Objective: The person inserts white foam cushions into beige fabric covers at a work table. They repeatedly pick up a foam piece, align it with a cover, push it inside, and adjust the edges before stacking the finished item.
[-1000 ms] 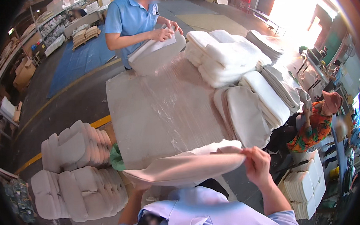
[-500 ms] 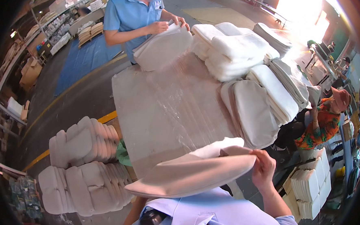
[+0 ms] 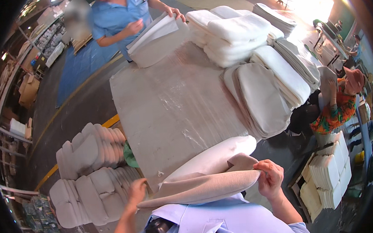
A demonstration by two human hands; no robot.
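Note:
In front of my chest is a beige-grey fabric cover (image 3: 203, 188), its edge folded back near the right end. A white padded piece (image 3: 216, 157) shows behind it, reaching over the table's near edge; I cannot tell whether it sits inside the cover. My right hand (image 3: 270, 177) is closed, pinching the cover's right end between thumb and fingers. Just beyond the cover's left end is my left hand (image 3: 135, 193), apart from the fabric; motion smears its fingers.
The table (image 3: 164, 100) carries stacks of white pads (image 3: 237, 33) and grey covers (image 3: 263, 97) on its right. Across it, a person in blue (image 3: 124, 18) handles another cover (image 3: 161, 42). Stacked beige pieces (image 3: 93, 193) stand at left. Another person (image 3: 342, 104) is at right.
My left hand has come into view from behind the cover and swung out left. More of the white piece shows. The person opposite has taken one hand off their cover.

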